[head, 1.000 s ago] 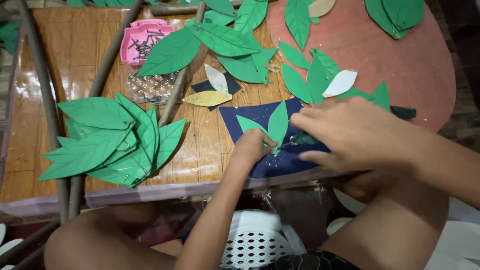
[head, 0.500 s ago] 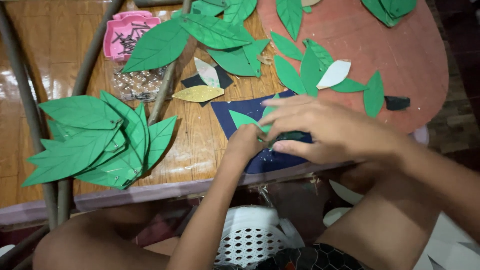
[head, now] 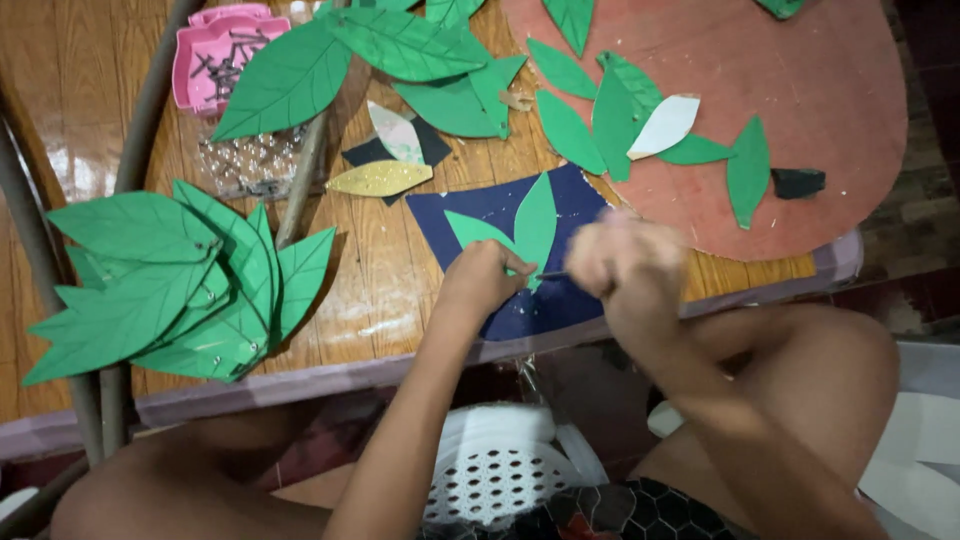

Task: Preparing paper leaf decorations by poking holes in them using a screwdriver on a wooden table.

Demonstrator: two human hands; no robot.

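- Two green paper leaves (head: 520, 228) lie joined at their near tips on a dark blue sheet (head: 500, 205), near edge of the wooden counter (head: 390, 270); this pair is what the hands work on.
- Left hand (head: 482, 280) pinches down on the near tips of the pair, grip clenched on the paper where the leaves meet.
- Right hand (head: 625, 262) is motion-blurred just right of the leaf tips; a thin dark tool or pin (head: 553, 274) seems to run from it toward the joint, but the grip cannot be told through the blur.
- Done so far, judging by the layout: a big fan of many green leaves (head: 170, 285) sits finished at left, small metal fasteners visible on it near the base.
- More large veined leaves (head: 340, 60) lie at far centre, partly over a pink tray (head: 215, 50) of dark small parts.
- Loose cut leaves (head: 620, 110), one white (head: 665, 125), rest on the round reddish board (head: 800, 110) at far right, unjoined.
- A gold glitter leaf (head: 380, 178) and a pale one (head: 395, 130) lie on dark scraps, centre.
- Judgement: the new cluster has only two leaves, so early on this one; many loose leaves left to attach.
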